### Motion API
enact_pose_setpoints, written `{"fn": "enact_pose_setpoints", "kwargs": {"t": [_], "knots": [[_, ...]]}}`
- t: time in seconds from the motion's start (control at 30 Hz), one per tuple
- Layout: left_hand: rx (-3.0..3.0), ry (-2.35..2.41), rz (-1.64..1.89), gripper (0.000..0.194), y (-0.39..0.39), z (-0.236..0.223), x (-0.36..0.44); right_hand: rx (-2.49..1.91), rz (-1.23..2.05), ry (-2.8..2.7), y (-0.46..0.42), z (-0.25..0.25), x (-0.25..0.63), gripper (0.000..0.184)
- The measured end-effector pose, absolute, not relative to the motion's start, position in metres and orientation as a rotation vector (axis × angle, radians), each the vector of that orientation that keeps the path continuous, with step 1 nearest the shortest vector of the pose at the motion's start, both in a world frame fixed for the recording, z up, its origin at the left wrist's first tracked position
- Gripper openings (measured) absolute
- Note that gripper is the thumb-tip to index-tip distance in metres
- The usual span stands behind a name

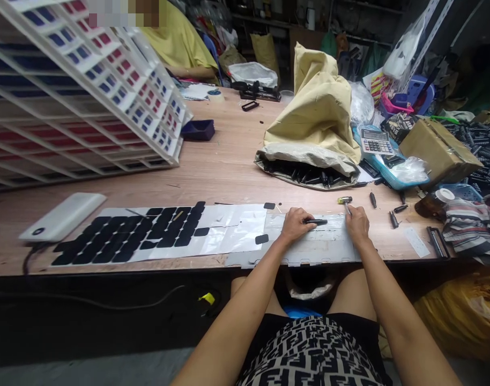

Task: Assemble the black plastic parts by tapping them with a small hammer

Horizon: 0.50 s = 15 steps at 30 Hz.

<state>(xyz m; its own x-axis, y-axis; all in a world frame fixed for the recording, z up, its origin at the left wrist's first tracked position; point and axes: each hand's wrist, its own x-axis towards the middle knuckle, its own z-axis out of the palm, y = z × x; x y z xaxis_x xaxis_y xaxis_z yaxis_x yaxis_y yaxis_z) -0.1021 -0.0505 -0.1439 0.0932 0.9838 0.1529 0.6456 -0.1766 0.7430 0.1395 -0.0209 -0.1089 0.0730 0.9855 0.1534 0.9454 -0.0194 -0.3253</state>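
My left hand (295,224) is closed on a slim black stick-like part (316,221), pressing it flat on a grey metal plate (309,249) at the table's near edge. My right hand (356,224) is closed round the handle of a small hammer (344,200), whose head points up and left just above the part. Left of the plate lies a white backing sheet (229,233) covered with several black rounded adhesive pads (128,236); two loose pads lie near my left hand.
A white power bank (64,216) with a cable lies far left. A tilted white rack (80,91) of red and blue boxes stands behind it. A beige sack (315,118) spilling black parts, a calculator (376,141), a cardboard box (438,147) and loose black parts crowd the right. Another person in yellow sits at the back.
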Motion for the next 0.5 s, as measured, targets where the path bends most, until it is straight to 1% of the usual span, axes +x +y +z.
{"fn": "enact_pose_setpoints", "kwargs": {"t": [0.17, 0.27, 0.4, 0.5], "knots": [[1.902, 1.557, 0.881, 0.015, -0.051, -0.141, -0.105, -2.01, 0.111, -1.965, -0.008, -0.114, 0.133, 0.038], [1.982, 1.464, 0.925, 0.015, -0.066, -0.133, -0.106, -2.035, 0.12, -1.971, -0.004, -0.113, 0.132, 0.039], [2.154, 1.326, 1.007, 0.016, -0.121, -0.128, -0.102, -2.065, 0.143, -1.964, -0.006, -0.109, 0.131, 0.037], [2.289, 1.263, 1.054, 0.014, -0.167, -0.136, -0.095, -2.077, 0.153, -1.967, -0.008, -0.107, 0.13, 0.037]]}}
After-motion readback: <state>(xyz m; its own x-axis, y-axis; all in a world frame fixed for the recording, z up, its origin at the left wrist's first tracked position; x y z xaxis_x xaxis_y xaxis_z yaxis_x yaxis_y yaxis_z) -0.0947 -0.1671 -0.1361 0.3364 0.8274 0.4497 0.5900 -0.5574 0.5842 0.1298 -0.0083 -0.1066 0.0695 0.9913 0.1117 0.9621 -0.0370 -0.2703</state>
